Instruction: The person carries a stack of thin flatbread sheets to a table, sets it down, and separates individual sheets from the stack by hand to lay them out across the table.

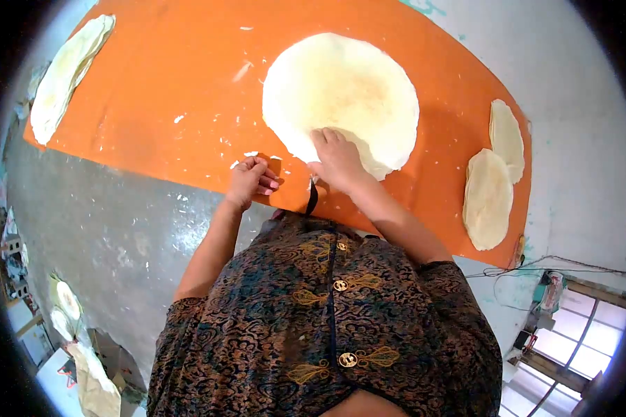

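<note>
1. Worktop (209,156), near edge: left hand (252,181), fingers curled; grasp cannot be told.
2. Right hand (339,160): fingers resting on sheet (341,90); grip cannot be told.
3. Sheet: lies between near and far edges.
4. Right edge: two stacks (488,199), touching.
5. Left edge: folded stack (69,76).
6. Floor (125,243), left: carton (115,353), contents unclear.

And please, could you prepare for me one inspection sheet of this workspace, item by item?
Surface: orange table, dotted with pale scraps.
Job's things: large round flatbread-like sheet; layered pale pieces at the left end and right end.
Clutter: dark slim object by the right thumb, identity unclear.
Hands: left hand, fingers curled, grip unclear; right hand, fingers on the sheet's near part.
Cables: dark cables beyond the table, at right.
Surroundings: grey floor, pale wall, barred window.
</note>
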Tool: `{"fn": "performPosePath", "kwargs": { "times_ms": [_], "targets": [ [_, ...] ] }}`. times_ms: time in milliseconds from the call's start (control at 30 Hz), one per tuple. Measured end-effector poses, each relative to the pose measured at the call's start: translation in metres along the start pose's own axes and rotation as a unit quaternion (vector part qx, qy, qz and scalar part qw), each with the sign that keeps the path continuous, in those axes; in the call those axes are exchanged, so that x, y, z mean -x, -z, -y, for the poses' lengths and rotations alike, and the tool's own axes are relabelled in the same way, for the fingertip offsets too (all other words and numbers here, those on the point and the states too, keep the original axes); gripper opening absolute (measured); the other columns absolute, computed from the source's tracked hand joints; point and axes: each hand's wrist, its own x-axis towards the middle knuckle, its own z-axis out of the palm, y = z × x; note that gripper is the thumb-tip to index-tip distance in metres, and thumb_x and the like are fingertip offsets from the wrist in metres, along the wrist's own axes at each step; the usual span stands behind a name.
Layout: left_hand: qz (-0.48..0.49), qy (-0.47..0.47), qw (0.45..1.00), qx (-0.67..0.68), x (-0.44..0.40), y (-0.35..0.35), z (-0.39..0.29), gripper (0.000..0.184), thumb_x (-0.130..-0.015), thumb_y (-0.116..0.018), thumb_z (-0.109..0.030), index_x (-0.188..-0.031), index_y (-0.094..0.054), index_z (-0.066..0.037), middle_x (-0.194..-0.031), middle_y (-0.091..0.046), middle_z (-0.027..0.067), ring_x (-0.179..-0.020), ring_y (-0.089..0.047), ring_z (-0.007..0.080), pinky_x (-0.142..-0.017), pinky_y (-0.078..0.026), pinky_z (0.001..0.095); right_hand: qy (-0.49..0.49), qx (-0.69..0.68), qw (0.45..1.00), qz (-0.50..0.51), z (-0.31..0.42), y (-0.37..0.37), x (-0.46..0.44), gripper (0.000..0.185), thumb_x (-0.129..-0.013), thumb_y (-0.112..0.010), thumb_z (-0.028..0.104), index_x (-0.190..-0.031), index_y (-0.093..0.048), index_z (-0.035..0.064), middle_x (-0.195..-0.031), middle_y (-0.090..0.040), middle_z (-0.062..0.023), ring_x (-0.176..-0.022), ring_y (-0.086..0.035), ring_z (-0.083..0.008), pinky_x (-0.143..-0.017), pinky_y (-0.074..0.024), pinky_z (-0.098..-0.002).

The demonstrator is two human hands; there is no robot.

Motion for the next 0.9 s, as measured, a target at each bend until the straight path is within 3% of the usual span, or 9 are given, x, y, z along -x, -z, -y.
{"fn": "performPosePath", "kwargs": {
  "times_ms": [133,333,433,733,900],
  "targets": [
    [0.006,-0.010,1.000,-0.006,0.000,0.002,0.001,0.014,-0.086,-0.044,-0.018,-0.087,-0.046,-0.003,-0.070,-0.059,0.0120,-0.055,-0.059,0.0157,-0.044,-0.047,0.0235,0.033,-0.019,0.999,-0.035,-0.009,0.005,0.001,0.048,-0.075,-0.060,0.022,-0.113,-0.043,0.0002,-0.107,-0.052,-0.0179,-0.103,-0.049,-0.0303,-0.080,-0.0434,-0.0368],
    [-0.006,-0.022,1.000,-0.001,0.000,0.000,0.004,0.016,-0.087,-0.044,-0.019,-0.087,-0.046,-0.003,-0.071,-0.059,0.0112,-0.054,-0.059,0.0151,-0.042,-0.047,0.0229,0.012,0.022,0.999,0.019,-0.007,0.028,-0.004,0.034,-0.076,-0.059,0.021,-0.101,-0.049,0.0006,-0.090,-0.058,-0.0143,-0.085,-0.056,-0.0297,-0.069,-0.0453,-0.0396],
    [-0.016,-0.022,1.000,0.000,0.002,-0.002,0.002,0.015,-0.085,-0.048,-0.019,-0.091,-0.046,-0.005,-0.068,-0.059,0.0101,-0.053,-0.059,0.0158,-0.040,-0.046,0.0233,0.058,-0.007,0.998,-0.017,-0.017,0.030,-0.005,0.026,-0.075,-0.058,0.020,-0.092,-0.049,0.0019,-0.082,-0.059,-0.0129,-0.079,-0.057,-0.0300,-0.065,-0.0449,-0.0398],
    [-0.037,-0.040,0.999,-0.001,0.003,-0.005,0.005,0.016,-0.085,-0.048,-0.020,-0.085,-0.048,-0.004,-0.066,-0.059,0.0100,-0.052,-0.058,0.0141,-0.041,-0.046,0.0221,0.027,0.068,0.997,0.033,-0.015,0.033,-0.017,0.010,-0.075,-0.050,0.012,-0.076,-0.051,0.0020,-0.072,-0.058,-0.0140,-0.072,-0.058,-0.0295,-0.060,-0.0444,-0.0418],
    [-0.065,-0.049,0.996,-0.029,-0.003,-0.008,0.009,0.017,-0.085,-0.048,-0.021,-0.087,-0.048,-0.004,-0.067,-0.058,0.0090,-0.054,-0.058,0.0144,-0.042,-0.045,0.0221,-0.026,-0.046,0.999,-0.015,-0.047,0.067,-0.034,0.016,-0.074,-0.048,0.011,-0.083,-0.056,0.0000,-0.077,-0.060,-0.0185,-0.073,-0.058,-0.0310,-0.063,-0.0462,-0.0385]
  ]
}}
